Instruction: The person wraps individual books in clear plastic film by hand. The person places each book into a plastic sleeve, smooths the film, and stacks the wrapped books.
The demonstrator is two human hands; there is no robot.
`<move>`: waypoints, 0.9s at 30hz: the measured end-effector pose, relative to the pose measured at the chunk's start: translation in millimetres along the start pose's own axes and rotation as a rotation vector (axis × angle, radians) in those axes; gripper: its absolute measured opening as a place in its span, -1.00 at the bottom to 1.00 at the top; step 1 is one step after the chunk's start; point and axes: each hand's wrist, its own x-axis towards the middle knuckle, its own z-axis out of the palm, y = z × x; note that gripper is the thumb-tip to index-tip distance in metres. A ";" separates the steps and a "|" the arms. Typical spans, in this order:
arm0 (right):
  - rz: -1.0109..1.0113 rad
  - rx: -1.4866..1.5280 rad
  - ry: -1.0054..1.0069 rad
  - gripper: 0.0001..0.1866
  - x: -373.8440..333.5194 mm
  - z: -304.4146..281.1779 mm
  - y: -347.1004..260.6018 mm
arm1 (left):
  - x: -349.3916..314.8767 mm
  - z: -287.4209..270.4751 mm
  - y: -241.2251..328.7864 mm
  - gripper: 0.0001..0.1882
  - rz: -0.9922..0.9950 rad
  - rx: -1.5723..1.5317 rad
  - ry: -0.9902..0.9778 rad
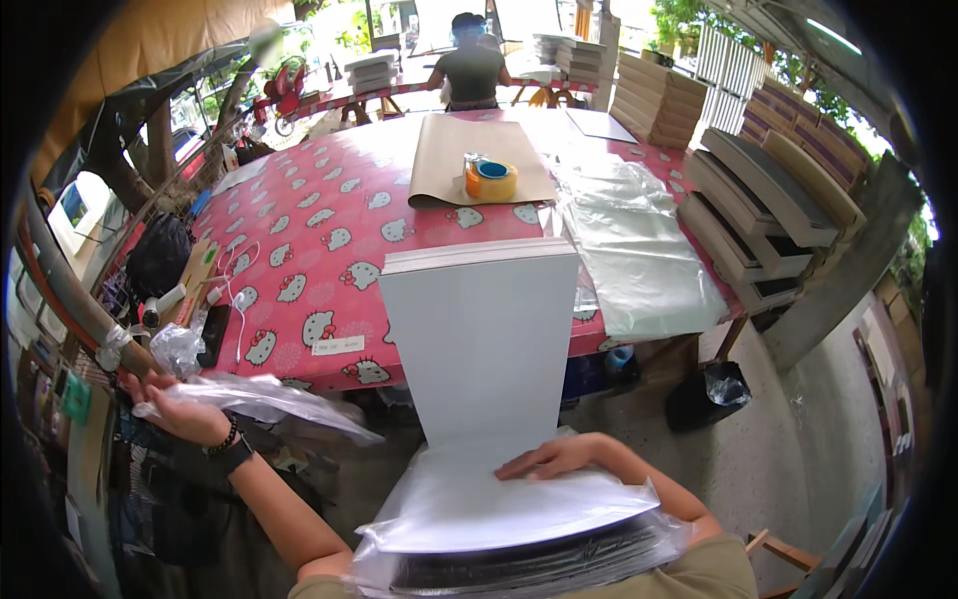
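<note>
My left hand is out at the left, beside the table, closed on a strip of crumpled clear plastic that trails to the right and is blurred. My right hand lies flat, fingers stretched, on a white sheet at my lap. Clear plastic wrap surrounds the stack under that sheet, with dark edges showing through it. Just beyond, a thick block of white boards stands upright, close against the table's front edge.
The table wears a pink patterned cover. On it are brown paper with a tape roll, and clear plastic bags. Grey-brown boxes pile up at the right, above a black bin. Another person is at a far table.
</note>
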 end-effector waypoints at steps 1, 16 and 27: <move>0.086 -0.121 0.104 -0.51 7.9 3.2 35.6 | -2.1 15.4 14.1 -0.58 0.036 -0.115 -0.071; -0.505 0.127 0.926 -0.86 43.8 -56.0 -139.8 | -197.4 112.9 125.7 -0.26 -1.311 -1.186 -1.333; -0.492 0.192 1.162 -0.93 39.8 -52.0 -122.4 | -189.5 99.5 103.2 -0.37 -1.062 -0.896 -1.416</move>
